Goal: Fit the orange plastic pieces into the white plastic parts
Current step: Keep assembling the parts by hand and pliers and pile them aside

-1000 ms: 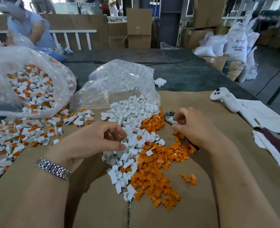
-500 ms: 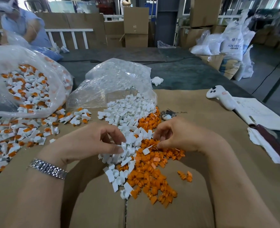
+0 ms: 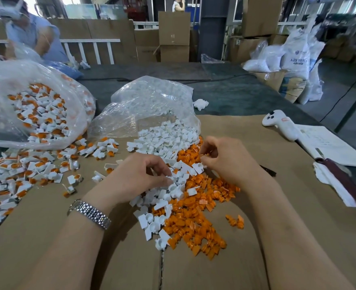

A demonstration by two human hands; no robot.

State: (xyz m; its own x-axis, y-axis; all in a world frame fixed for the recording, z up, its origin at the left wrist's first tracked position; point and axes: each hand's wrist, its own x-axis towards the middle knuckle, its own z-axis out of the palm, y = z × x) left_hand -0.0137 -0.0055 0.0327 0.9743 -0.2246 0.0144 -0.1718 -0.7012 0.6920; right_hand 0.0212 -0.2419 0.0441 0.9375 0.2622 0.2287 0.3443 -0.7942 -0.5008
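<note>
A heap of loose white plastic parts (image 3: pixel 168 139) spills from a clear bag (image 3: pixel 152 101) onto the cardboard sheet (image 3: pixel 246 237). Beside and below it lies a heap of orange pieces (image 3: pixel 194 220). My left hand (image 3: pixel 139 178), with a metal watch on the wrist, has its fingers curled at the white heap and pinches a white part between thumb and fingertips. Just above the orange heap's far end, my right hand (image 3: pixel 227 162) is curled, and its fingertips pinch what looks like a small orange piece. White parts with orange pieces fitted (image 3: pixel 26 174) lie scattered at the left.
A large clear bag (image 3: pixel 36 114) of fitted parts lies at far left. A white controller (image 3: pixel 277 122), a paper pad (image 3: pixel 328 145), a dark book on white cloth (image 3: pixel 336 185) and a black pen (image 3: pixel 267 169) sit to the right. Another person (image 3: pixel 32 34) works at the back left.
My right hand came back from the small object at the far side of the heaps, dipped into the orange heap, then lifted slightly with its fingertips pinched. My left hand stayed at the white heap.
</note>
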